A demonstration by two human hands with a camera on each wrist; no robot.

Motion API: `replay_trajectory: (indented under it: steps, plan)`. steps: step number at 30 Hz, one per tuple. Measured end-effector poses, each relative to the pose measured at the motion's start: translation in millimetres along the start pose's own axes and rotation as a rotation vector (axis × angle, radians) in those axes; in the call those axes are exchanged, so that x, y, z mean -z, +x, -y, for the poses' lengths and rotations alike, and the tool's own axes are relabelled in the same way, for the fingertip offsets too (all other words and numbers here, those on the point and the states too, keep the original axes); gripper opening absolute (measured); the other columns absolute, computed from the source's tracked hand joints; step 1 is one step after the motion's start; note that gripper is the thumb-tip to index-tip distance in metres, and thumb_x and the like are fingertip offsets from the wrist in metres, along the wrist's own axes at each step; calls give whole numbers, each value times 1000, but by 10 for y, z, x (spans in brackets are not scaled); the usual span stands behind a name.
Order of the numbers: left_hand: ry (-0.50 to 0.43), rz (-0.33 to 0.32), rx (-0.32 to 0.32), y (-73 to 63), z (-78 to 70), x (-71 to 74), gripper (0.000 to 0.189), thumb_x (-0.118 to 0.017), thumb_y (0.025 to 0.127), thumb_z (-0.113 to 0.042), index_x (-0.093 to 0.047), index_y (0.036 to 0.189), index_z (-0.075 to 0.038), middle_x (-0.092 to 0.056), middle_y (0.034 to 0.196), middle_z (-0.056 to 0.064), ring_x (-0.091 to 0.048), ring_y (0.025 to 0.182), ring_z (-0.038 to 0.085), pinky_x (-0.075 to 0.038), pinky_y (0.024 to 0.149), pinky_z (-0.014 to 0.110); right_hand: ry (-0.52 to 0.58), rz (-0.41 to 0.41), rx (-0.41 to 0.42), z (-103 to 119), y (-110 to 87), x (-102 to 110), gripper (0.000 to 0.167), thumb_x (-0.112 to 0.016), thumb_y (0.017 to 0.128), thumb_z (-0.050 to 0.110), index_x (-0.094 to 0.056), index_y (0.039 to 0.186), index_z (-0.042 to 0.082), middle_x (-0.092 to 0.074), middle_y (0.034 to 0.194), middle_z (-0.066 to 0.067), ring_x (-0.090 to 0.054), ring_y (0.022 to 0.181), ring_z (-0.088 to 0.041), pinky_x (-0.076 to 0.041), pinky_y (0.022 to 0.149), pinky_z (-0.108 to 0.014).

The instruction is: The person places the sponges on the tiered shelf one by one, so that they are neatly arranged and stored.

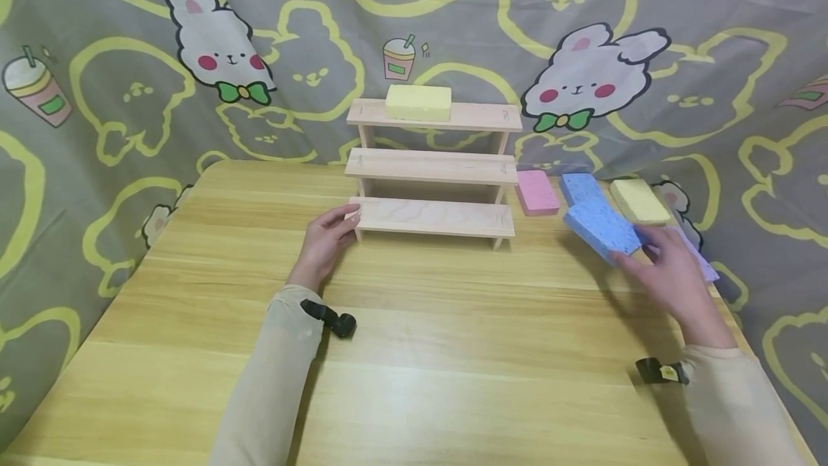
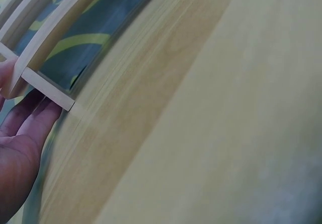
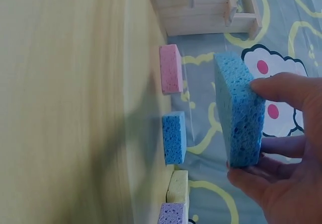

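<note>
blue sponge (image 1: 601, 229) (speckled), pale rack (image 1: 430, 164), grey rabbit-print cloth (image 1: 310, 27)

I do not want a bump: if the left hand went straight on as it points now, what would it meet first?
The wooden stand: the left hand holds the left end of its lowest step, so it would probably push against that at once.

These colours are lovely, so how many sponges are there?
6: yellow sponge on the top shelf, blue sponge in the right hand; pink, second blue, second yellow and purple ones on the table. Others may be hidden.
</note>
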State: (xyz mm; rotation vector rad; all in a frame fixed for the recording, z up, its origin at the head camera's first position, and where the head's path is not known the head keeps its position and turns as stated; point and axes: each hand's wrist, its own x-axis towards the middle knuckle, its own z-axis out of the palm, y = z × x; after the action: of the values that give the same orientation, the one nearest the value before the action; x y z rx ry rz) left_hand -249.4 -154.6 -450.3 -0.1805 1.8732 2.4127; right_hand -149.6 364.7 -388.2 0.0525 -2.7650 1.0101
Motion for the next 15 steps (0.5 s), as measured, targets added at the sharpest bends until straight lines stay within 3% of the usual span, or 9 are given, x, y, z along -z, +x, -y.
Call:
replay_trajectory:
  steps: [2,4,15]
  plan:
    - [-6,2,-3,-1,-4,0,39,-66,94,-5,-56,131,4,-52,137,16,-57,116,25,-51,96,34,28,-9,10,21,18,4,69,-71,92,21,-39,140,-16,-40,129,-32,-44,118,-51,-37,98,-9]
    - [-8,4,-7,1,-9,4,39,-66,94,-5,-57,131,5,-53,136,15,-57,115,24,-51,96,34,46,-20,18,50,35,9,69,-73,91,21,-40,140,-14,-41,130,-30,-44,118,-50,-33,88,2]
    - [-16,8,-8,4,-4,6,40,-68,93,-6,-57,130,5,-54,134,11,-58,113,22,-50,97,35,119,-47,54,176,126,4,63,-74,90,15,-45,141,-9,-44,136,-22,-47,121,-28,-38,93,-6]
